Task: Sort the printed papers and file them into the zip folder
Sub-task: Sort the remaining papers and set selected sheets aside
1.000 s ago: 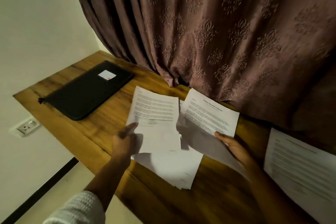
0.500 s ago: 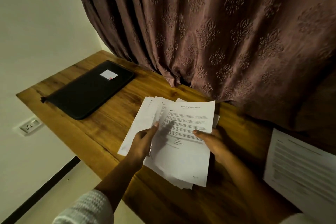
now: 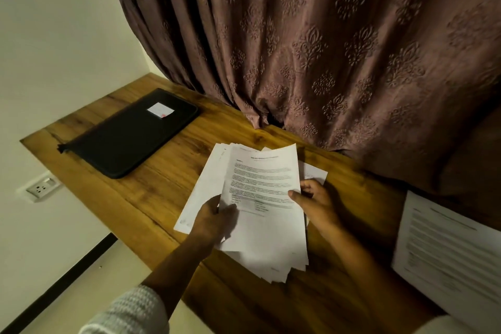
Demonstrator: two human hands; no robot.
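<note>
Head view: the left hand (image 3: 214,218) grips the fanned printed papers (image 3: 265,233) at their left edge, thumb on top (top sheet text up). The right hand (image 3: 315,203) pinches the right edge. The zip folder (image 3: 130,135) lies well apart, far left on the table (image 3: 151,198).

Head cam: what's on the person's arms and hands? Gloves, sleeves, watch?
Left hand and right hand are bare: no gloves; no rings or watch show in the dim light. A white knit sleeve ends above the left forearm. A pale sleeve edge just shows at the right arm, at the frame's bottom.
</note>
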